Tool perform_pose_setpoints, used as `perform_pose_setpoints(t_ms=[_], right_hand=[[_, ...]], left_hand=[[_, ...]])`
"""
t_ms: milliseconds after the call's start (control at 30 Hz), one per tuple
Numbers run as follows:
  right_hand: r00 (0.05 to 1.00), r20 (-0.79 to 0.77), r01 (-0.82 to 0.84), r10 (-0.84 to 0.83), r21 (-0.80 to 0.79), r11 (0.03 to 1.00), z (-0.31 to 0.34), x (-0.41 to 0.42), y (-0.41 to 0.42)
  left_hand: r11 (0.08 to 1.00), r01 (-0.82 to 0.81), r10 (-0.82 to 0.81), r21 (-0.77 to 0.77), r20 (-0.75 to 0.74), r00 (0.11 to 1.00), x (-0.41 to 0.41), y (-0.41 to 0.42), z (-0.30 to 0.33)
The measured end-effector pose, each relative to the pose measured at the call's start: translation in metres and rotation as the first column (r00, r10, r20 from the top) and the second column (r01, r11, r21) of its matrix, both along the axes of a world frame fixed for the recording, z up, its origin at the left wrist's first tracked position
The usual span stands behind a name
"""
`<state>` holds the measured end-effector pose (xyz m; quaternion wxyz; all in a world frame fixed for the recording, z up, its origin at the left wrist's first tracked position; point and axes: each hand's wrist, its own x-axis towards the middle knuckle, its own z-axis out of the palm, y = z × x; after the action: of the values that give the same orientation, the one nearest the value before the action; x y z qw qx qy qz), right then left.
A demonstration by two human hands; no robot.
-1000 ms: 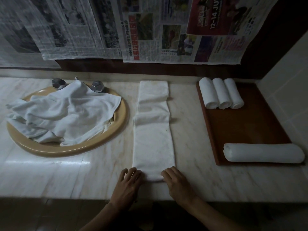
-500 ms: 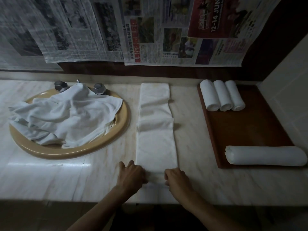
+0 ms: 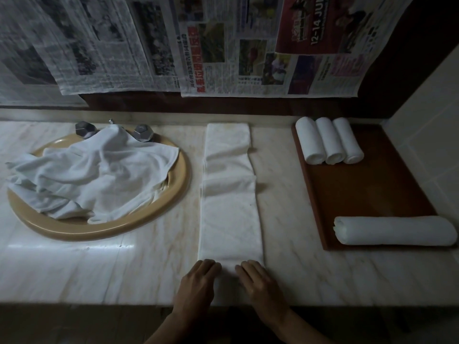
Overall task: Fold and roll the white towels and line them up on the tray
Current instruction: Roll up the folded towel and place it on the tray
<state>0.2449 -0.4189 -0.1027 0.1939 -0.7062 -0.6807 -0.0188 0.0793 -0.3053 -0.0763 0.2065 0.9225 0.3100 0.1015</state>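
A long folded towel (image 3: 229, 202) lies on the marble counter (image 3: 74, 269), running from the back wall to the near edge, between the sink (image 3: 104, 227) and the tray (image 3: 367, 192). Both hands rest on its near end, side by side: the left hand (image 3: 198, 281) and the right hand (image 3: 258, 281) have their fingers curled over the small rolled part, grasping it.

On the brown tray there are four rolled towels — three short rolls (image 3: 329, 141) touching each other at the far end, and one long roll (image 3: 395, 230) lying across the near end. A loose heap of white towels (image 3: 92, 175) fills the sink and hides the spout; two metal knobs (image 3: 142, 132) show behind it. Newspaper sheets (image 3: 223, 45) hang on the wall above.
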Motion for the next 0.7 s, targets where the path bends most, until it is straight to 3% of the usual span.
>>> perform_pose_setpoints(t_ms=[167,300,467,600,700], right_hand=[[0.999,-0.045,-0.004,0.006,0.047,0.999,0.01,0.001,0.009],[0.992,-0.122,0.01,-0.014,-0.037,0.999,0.009,0.0,0.011],[0.986,-0.169,-0.026,0.006,-0.119,0.993,0.011,0.011,0.012],[0.984,-0.176,0.006,-0.016,-0.058,0.998,0.01,0.006,0.005],[0.986,-0.168,0.001,-0.002,-0.011,1.0,0.008,0.004,-0.002]], left_hand=[[0.99,0.11,-0.123,0.091,0.151,0.981,-0.004,-0.005,-0.007],[0.961,0.149,-0.185,0.232,0.143,0.972,-0.002,-0.006,-0.021],[0.943,0.159,-0.207,0.292,0.139,0.969,0.003,-0.007,-0.034],[0.951,0.204,-0.225,0.23,0.066,0.972,0.013,0.003,-0.029],[0.97,0.219,-0.218,0.103,-0.017,0.976,0.024,0.012,-0.015]])
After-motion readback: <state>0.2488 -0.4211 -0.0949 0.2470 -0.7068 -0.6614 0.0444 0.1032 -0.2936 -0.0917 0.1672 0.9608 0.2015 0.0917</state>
